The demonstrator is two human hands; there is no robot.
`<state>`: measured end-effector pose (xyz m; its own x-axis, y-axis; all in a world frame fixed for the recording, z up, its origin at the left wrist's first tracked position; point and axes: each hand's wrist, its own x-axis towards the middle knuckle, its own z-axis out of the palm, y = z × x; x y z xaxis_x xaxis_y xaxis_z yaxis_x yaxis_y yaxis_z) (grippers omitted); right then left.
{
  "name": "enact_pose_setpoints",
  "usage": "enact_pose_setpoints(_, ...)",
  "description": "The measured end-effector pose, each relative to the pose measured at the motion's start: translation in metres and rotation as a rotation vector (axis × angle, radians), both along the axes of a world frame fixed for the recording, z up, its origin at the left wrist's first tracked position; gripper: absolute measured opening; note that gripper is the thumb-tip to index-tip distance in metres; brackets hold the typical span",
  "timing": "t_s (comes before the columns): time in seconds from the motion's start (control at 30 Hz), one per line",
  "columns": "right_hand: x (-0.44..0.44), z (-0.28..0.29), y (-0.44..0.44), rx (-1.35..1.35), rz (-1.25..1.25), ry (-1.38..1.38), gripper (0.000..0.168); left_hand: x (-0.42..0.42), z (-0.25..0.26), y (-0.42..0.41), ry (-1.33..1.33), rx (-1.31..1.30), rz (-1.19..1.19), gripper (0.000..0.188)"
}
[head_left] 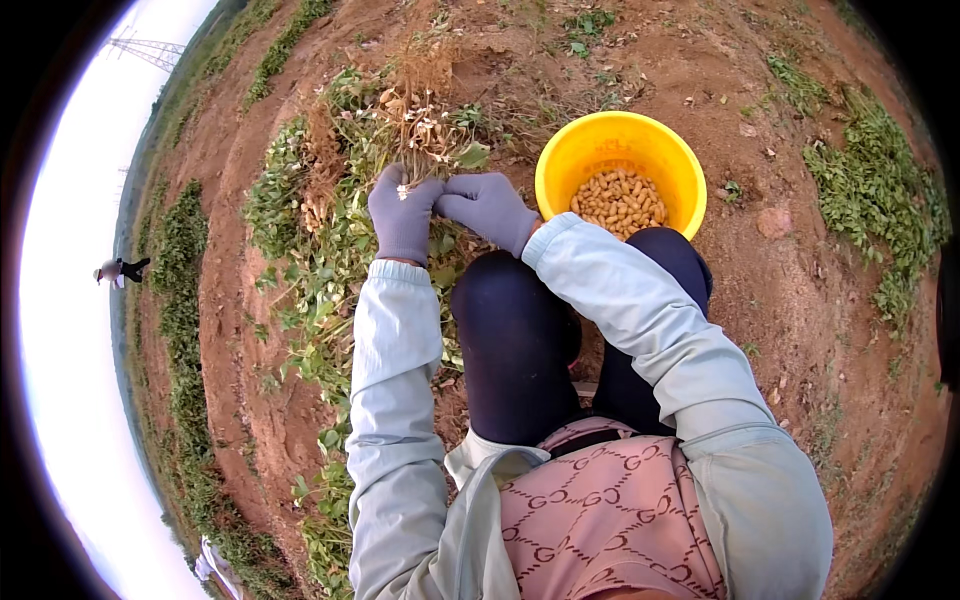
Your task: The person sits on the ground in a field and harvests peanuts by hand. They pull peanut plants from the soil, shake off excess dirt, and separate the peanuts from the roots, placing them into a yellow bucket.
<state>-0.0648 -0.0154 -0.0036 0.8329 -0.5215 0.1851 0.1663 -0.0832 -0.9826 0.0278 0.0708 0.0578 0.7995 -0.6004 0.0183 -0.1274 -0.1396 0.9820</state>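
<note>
My left hand (405, 210), in a grey knit glove, is closed around the stems of an uprooted peanut plant (420, 127). Its dry brown roots and pale pods point away from me. My right hand (491, 208), gloved alike, touches the left at the stems; its fingertips are partly hidden, so I cannot see whether anything is between them. To the right, just past my knees, stands a yellow plastic bucket (547, 161) with many unshelled peanuts (621, 201) at its bottom. More pulled peanut plants (330, 262) lie in a leafy heap on the left.
Reddish bare soil (750, 217) surrounds me. Rows of pulled green plants lie at the right (870, 187) and further left (180, 300). A distant person (124, 271) stands in the field, and a pylon (146, 49) rises beyond. My knees (510, 337) are close below my hands.
</note>
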Motion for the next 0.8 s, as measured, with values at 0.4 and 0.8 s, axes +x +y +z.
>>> enact_pose_setpoints(0.4,-0.003,0.008,-0.007,-0.679,-0.272,0.112,0.029,0.009,-0.026,-0.012,-0.437,0.186,0.118,0.029)
enact_pose_setpoints(0.8,-0.031,0.013,-0.052,0.306,0.106,0.245,0.030,0.028,-0.021,-0.014,-0.038,0.178,0.114,0.036)
